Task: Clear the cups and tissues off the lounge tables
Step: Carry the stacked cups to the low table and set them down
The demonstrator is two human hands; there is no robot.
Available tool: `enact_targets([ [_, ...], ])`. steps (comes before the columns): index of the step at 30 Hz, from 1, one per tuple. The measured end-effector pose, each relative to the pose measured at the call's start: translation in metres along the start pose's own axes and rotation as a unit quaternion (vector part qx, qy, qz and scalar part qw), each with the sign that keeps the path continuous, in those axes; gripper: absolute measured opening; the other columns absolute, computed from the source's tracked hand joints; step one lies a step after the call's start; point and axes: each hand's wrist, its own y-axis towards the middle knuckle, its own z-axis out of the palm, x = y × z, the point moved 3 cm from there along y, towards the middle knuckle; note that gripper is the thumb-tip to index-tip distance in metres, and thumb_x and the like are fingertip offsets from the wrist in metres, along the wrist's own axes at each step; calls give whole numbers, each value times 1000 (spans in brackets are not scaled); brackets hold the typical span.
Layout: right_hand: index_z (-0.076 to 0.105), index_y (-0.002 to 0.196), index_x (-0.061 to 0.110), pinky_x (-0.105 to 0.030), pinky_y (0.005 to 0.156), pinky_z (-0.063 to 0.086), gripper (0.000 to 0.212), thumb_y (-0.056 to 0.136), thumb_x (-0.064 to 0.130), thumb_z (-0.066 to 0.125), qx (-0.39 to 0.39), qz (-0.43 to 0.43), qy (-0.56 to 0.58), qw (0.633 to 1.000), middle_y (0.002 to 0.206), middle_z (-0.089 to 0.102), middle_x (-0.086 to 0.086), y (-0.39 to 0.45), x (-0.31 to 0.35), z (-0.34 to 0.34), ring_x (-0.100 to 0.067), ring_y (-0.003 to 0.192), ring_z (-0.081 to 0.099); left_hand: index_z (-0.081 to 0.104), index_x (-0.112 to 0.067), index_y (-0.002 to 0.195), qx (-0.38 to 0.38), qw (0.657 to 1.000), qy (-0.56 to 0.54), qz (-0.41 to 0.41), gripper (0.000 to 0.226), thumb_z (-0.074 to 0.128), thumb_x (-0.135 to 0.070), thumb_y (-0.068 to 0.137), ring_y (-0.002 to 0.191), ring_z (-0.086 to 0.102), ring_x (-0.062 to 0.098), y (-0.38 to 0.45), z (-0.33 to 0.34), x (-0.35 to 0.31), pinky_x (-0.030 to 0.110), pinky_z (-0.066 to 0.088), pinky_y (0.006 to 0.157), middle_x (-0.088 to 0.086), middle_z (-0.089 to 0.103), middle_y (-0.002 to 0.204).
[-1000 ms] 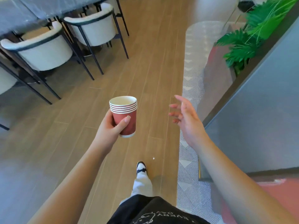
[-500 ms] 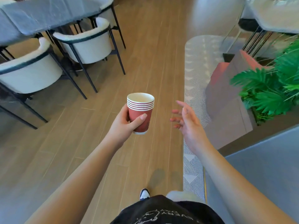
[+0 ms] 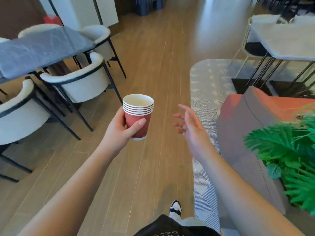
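A stack of red paper cups with white rims [image 3: 138, 116], nested one inside another, is held upright in mid-air over the brown wood-plank floor [image 3: 153, 65]. The left hand [image 3: 119, 132] grips it: the thumb lies across the near side of the red wall, and the fingers [image 3: 121, 116] curl round the far side, mostly hidden behind the stack. The topmost cup looks pale inside; whether anything is in it cannot be told.

Just right of the stack, apart from it, the right hand [image 3: 190, 126] hangs in the air with its fingers loosely spread and slightly bent, holding nothing and touching nothing.

Left of the stack stand cream upholstered armchairs with thin black metal legs [image 3: 76, 82], drawn round a dark grey stone-look tabletop [image 3: 39, 48]. Right of the stack, beyond the free hand, a grey rug with a pale triangle pattern [image 3: 206, 86] lies on the floor, and past it a grey and coral-red sofa [image 3: 252, 120] with a bright green leafy plant [image 3: 289, 159] in front of it. Farther off to the upper right of the stack is a pale marble-look tabletop on thin black legs [image 3: 289, 43]. Below the stack, a black-and-white shoe [image 3: 175, 208] is on the floor beside the rug's edge.
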Motion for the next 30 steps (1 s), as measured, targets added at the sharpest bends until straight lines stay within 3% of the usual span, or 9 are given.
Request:
enact_targets([
  [7, 65, 120, 40, -27, 73, 46, 29, 97, 48, 49, 15, -42, 13, 999, 108, 68, 3, 137, 47, -36, -14, 87, 68, 57, -45, 124, -40, 999, 6, 27, 56, 77, -57, 73, 106, 69, -2, 132, 13, -38, 11, 54, 77, -25, 73, 114],
  [13, 65, 120, 40, -23, 71, 49, 30, 97, 46, 48, 43, -69, 11, 997, 109, 69, 4, 236, 67, -38, -15, 90, 67, 54, -26, 140, -50, 997, -11, 54, 76, 76, -57, 73, 112, 70, 8, 230, 8, -52, 17, 56, 80, -12, 74, 120],
  [19, 62, 125, 37, -24, 73, 49, 34, 96, 46, 46, 70, -82, -12, 994, 110, 68, 5, 352, 73, -21, -15, 92, 67, 57, -39, 126, -44, 996, 7, 80, 56, 74, -54, 75, 105, 69, -4, 337, -18, -55, 10, 54, 78, -25, 74, 113],
  [22, 62, 124, 36, -24, 72, 48, 34, 95, 46, 47, 63, -90, -21, 994, 107, 69, 7, 419, 85, -6, -13, 89, 67, 58, -45, 121, -46, 994, 12, 101, 53, 75, -58, 72, 105, 70, -2, 402, -43, -62, 15, 56, 79, -25, 73, 112],
  [26, 65, 122, 41, -25, 71, 48, 32, 95, 50, 49, 54, -127, -21, 990, 109, 69, 6, 507, 122, 19, -14, 91, 67, 62, -65, 111, -41, 990, 23, 132, 40, 75, -57, 74, 105, 68, -5, 488, -68, -94, 11, 55, 76, -28, 71, 115],
  [30, 65, 121, 45, -24, 71, 50, 35, 91, 58, 52, 53, -163, -33, 985, 112, 69, 5, 581, 157, 35, -14, 94, 68, 57, -51, 121, -41, 986, 20, 157, 54, 76, -61, 71, 110, 68, -1, 564, -85, -122, 15, 57, 80, -25, 71, 118],
])
